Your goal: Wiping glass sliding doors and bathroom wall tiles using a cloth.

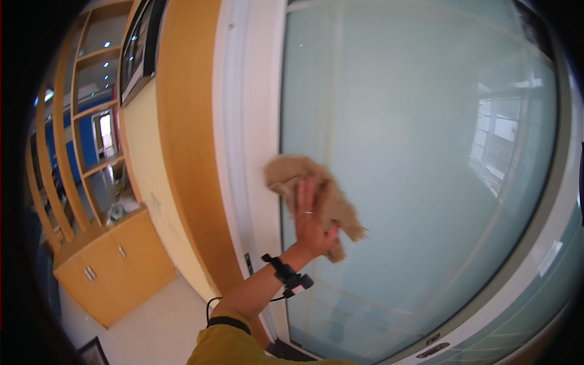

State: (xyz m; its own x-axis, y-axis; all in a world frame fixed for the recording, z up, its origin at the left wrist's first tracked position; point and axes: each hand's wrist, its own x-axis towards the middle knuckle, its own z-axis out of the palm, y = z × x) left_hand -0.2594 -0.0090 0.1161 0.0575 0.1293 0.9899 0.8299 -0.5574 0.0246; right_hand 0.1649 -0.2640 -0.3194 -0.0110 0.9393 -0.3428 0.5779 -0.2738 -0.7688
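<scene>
A brown cloth (340, 203) lies bunched against the left edge of a frosted glass door panel (410, 159), partly over its white frame (262, 137). My left hand (312, 223) presses on it with the fingers pointing up and the thumb to the right, some of the cloth folded around the fingers. There is a ring on one finger, and the hand is slightly blurred. A black strap with a small device (292, 278) circles the wrist, with a thin black cable beside the forearm. My right hand is out of view.
Left of the door frame runs a wooden trim board (191, 114). Beyond it stand a wooden cabinet (118, 264) and open wooden shelving (98, 109). A dark-framed picture (139, 54) hangs at upper left. A recessed door latch (433, 350) shows at lower right.
</scene>
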